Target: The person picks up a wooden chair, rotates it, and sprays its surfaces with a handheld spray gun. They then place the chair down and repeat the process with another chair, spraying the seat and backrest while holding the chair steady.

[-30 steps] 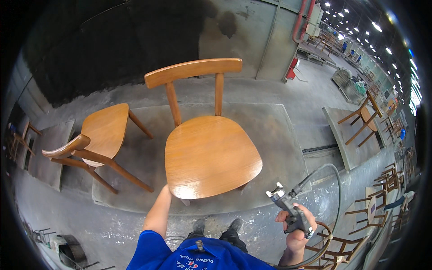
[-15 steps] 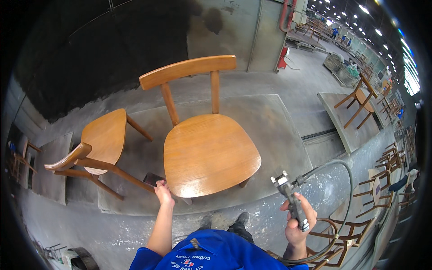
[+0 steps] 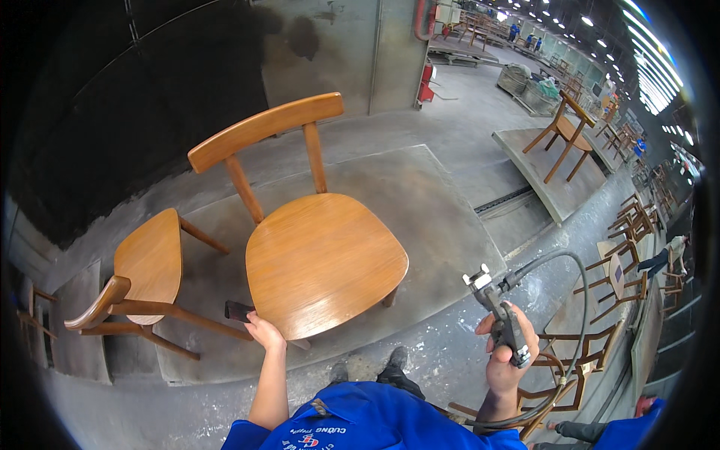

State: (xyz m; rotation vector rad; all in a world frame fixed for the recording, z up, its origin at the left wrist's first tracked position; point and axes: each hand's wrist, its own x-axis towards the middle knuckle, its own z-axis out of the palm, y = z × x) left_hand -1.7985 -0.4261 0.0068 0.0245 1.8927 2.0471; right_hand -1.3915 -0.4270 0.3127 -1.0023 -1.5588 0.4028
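A light-brown wooden chair stands in front of me, its curved backrest on the far side. At the near left edge of its seat, my left hand is closed, with a dark rectangular block at its fingertips. Part of those fingers is hidden, and the palm lies close against the seat's rim. My right hand is wrapped round a spray gun to the right of the chair. The gun's silver nozzle end points up and left, away from me. A hose loops from the gun around my right forearm.
A second wooden chair stands close on the left. A grey platform lies beneath both. At the far right another chair stands on its own platform. Chair frames and people line the right side; a dark-stained wall rises behind.
My view has turned to the right, so the chairs sit further left in the picture. Both hands keep their holds, and the spray gun has moved slightly right. Another person's blue sleeve shows at the lower right.
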